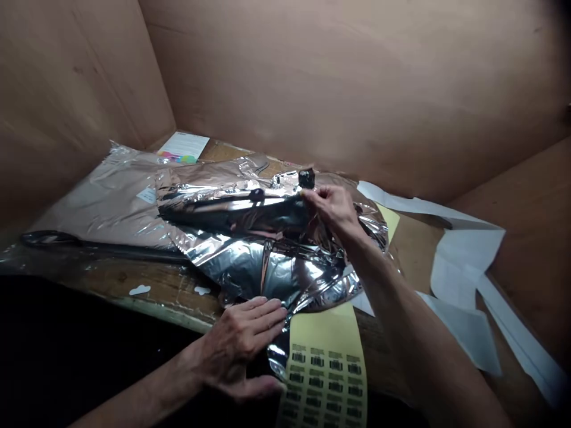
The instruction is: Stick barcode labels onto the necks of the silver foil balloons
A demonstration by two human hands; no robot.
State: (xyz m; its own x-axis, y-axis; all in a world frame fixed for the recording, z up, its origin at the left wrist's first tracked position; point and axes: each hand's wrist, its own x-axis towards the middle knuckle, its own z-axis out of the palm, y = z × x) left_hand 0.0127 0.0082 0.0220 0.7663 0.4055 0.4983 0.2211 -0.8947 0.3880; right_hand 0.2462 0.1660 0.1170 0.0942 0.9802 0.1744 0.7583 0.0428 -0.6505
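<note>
A crinkled piece of shiny silver foil (279, 270), shaped much like a flat, deflated foil balloon, is spread over the bench with its upper part folded over. My right hand (332, 208) pinches the foil near its top edge, thumb and fingertips together, beside a small dark patch. Below, my left hand (250, 336) lies with fingers stretched out on the foil's lower edge, thumb apart. A yellow sheet of barcode labels (328, 330) sticks out from under the foil, close to my left hand.
At the left are a clear plastic bag (107, 205) and a long dark strip (129, 251). A printed card (182, 145) lies at the back. White paper strips (466, 255) cover the right. Wooden panels (357, 89) enclose the bench; its front edge (165, 312) drops into darkness.
</note>
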